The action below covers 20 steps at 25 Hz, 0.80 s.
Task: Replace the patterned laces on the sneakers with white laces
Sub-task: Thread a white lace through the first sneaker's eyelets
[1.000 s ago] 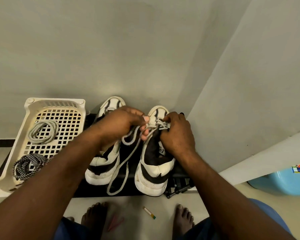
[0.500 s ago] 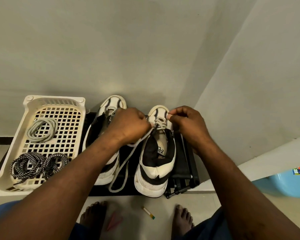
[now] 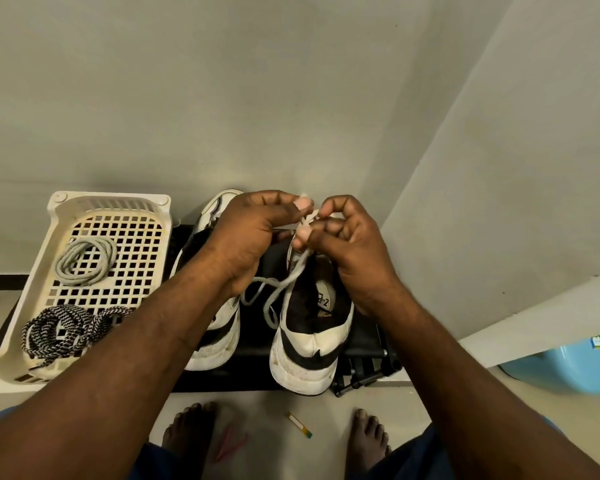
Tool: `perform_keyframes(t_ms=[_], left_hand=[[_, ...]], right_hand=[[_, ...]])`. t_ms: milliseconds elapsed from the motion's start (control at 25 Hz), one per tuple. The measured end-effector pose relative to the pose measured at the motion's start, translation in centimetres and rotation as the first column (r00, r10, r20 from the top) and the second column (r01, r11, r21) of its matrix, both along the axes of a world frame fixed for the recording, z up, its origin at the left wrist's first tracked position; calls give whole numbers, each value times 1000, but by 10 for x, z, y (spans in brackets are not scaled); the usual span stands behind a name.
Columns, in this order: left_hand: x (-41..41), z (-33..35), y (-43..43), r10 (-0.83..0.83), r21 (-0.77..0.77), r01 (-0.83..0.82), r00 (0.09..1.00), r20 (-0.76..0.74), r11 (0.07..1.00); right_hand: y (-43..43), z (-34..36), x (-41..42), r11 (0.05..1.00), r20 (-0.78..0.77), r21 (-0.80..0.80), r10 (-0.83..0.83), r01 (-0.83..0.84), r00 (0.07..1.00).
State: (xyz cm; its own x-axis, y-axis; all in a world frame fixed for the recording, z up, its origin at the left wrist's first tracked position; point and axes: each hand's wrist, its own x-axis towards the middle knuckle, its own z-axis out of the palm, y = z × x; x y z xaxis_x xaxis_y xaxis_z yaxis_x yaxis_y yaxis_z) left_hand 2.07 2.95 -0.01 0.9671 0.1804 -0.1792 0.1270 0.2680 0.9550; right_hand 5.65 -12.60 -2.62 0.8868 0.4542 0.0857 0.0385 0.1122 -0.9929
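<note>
Both hands had come together since half a second before. Then they sat apart on either side of the lacing; now they met above the far end of the right sneaker, raised a little off it.

My left hand was curled almost closed, thumb and fingertips pinching the white lace near its top. My right hand was curled the same way, and its fingertips gripped the same lace right beside the left ones, so the two hands touched. Below my fingers the lace ran down toward me over the open mouth of the shoe. It hung in a slack loop in the gap between the two shoes. I could not tell how many eyelets it had passed through, because my hands covered them.

Both shoes stood heel toward me on a black mat against the far wall. The left sneaker lay mostly under my left forearm.

To the left of the shoes stood a cream basket with a slotted floor. The patterned laces lay bundled in its near corner, black and white. A coil of pale cord sat farther back in it, well apart from the bundle.

A blue tub showed at the right edge, on the floor.
</note>
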Motion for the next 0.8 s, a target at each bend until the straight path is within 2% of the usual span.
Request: perform_keyframes(t_ms=[40,80,120,160,200,240,280,320,400,480,560,600,640,680,720,800], left_hand=[[2,-1,0,52,28,-51,998,-22,998],[4,-3,3,109,153,-102,993,-36,983],[7,-7,9,157,407,-133,987,-27,904],[9,-12,16,177,706,-133,984,11,695],[9,-16,22,162,915,-87,986,24,393],[7,-18,27,146,993,-18,989,1,117],[6,-21,29,142,998,52,989,-45,-44],[4,-22,29,152,989,110,984,-94,-102],[4,-27,26,160,992,102,983,-88,-79],[3,-27,22,107,997,-50,993,44,60],[4,-22,13,-25,926,-108,992,126,362],[3,-18,6,-106,856,-46,988,117,515],[1,-16,-1,-173,790,30,980,97,613],[-1,-17,-7,-205,748,72,975,86,659],[-1,-19,-10,-196,742,65,977,90,667],[1,-23,-10,-114,782,-15,987,110,623]], right_hand=[[-3,1,4,995,-60,85,-39,44,997],[-7,4,8,980,-119,182,-56,77,991],[-13,8,13,957,-167,271,-59,104,984],[-20,12,19,932,-207,335,-69,137,976],[-27,14,24,912,-234,371,-87,172,968],[-33,16,27,905,-239,375,-114,200,964],[-39,17,30,914,-217,337,-157,225,963],[-43,17,32,935,-172,260,-201,241,964],[-44,15,32,974,-61,54,-215,219,975],[-37,12,28,973,10,-159,-167,166,986],[-30,5,23,927,108,-323,-163,190,981],[-27,2,21,907,161,-359,-173,221,972],[-25,0,20,896,197,-371,-181,244,964],[-25,-1,21,892,212,-375,-183,253,960],[-26,0,22,895,203,-374,-176,242,963],[-29,1,24,912,141,-364,-147,190,979]])
